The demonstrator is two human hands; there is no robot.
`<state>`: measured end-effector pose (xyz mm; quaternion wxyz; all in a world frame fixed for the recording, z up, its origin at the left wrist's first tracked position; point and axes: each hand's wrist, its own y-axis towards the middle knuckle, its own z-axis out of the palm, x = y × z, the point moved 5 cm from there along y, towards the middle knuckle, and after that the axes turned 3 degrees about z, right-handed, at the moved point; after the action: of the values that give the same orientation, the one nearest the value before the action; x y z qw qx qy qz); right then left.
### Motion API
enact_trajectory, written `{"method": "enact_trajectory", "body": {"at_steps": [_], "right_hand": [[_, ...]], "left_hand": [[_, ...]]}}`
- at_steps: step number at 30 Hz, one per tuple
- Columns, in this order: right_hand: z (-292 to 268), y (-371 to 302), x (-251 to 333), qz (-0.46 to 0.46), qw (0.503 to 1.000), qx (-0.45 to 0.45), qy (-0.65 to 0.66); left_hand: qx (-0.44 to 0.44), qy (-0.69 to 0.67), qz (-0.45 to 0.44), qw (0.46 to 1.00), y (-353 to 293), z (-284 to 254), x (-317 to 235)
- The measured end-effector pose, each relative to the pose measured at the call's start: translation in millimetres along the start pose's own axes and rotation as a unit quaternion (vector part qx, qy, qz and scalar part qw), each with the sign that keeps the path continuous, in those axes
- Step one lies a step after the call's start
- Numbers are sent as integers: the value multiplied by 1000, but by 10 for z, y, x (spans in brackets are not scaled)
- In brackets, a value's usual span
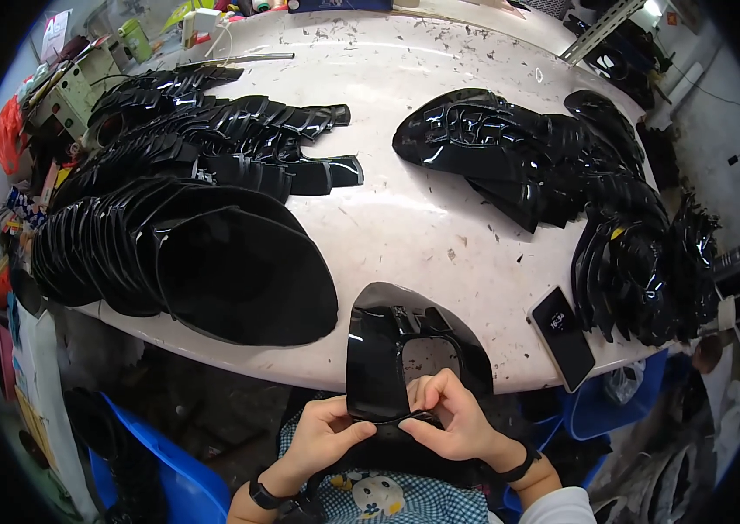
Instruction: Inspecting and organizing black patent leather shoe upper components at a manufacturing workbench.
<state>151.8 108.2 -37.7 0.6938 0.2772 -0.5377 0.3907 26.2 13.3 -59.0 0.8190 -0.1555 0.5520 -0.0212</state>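
Note:
A glossy black plastic cover piece point(379, 349) with a cut-out opening stands tilted against the table's near edge. My left hand point(322, 437) grips its lower left rim. My right hand point(453, 417) pinches the lower edge of the same piece from the right, fingers curled over it. Both hands sit just below the white table point(405, 218).
A fanned stack of black plastic shells point(186, 253) fills the table's left side. Another pile of black parts point(510, 148) lies at the right, with more point(641, 271) by the right edge. A phone point(562, 336) lies near the front edge. Blue bins point(165, 472) sit below.

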Motion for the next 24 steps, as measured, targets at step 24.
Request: {"method": "enact_trajectory", "body": {"at_steps": [24], "right_hand": [[113,-175,104,-65,945,-194,-256]], "left_hand": [[-91,-57,95,990,44,123,44]]}}
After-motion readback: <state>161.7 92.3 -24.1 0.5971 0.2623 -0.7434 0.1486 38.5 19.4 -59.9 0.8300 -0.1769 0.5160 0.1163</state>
